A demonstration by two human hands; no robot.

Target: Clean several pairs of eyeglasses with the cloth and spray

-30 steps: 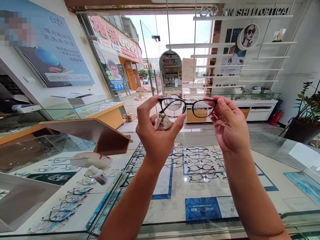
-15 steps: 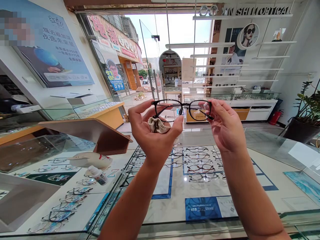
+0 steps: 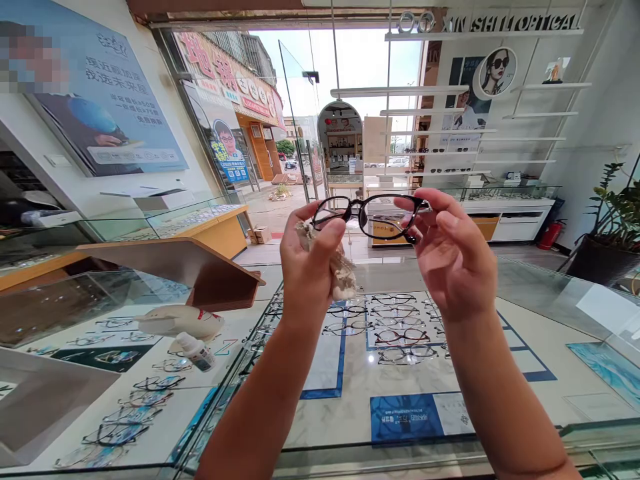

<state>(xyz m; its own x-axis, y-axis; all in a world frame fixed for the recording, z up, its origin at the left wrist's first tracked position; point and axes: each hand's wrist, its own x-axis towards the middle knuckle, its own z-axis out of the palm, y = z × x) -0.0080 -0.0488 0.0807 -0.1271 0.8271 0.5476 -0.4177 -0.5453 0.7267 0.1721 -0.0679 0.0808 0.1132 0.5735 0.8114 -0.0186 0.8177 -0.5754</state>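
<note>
A pair of black-rimmed eyeglasses (image 3: 355, 202) is held up over the counter, tilted slightly. My left hand (image 3: 307, 267) is shut on the left end of the frame, its thumb near the bridge. A crumpled beige cloth (image 3: 344, 275) is tucked in the same hand and hangs out beside the palm. My right hand (image 3: 455, 260) is at the other end, fingers apart and curved around the hinge and temple. Its thumb stands off the frame, and a fingertip shows behind the right lens. Whether those fingers touch the frame I cannot tell.
Rows of eyeglasses (image 3: 400, 337) lie in the glass display counter (image 3: 350, 420) below. At the left are a white bottle (image 3: 196, 351), a beige pouch-like object (image 3: 180, 321) and a brown wooden stand (image 3: 165, 267). A potted plant (image 3: 607, 247) stands at the right.
The eyeglasses have turned and shifted a little left. The left hand has rotated, its thumb now near the bridge and the cloth hanging lower. The right thumb has come away from the frame.
</note>
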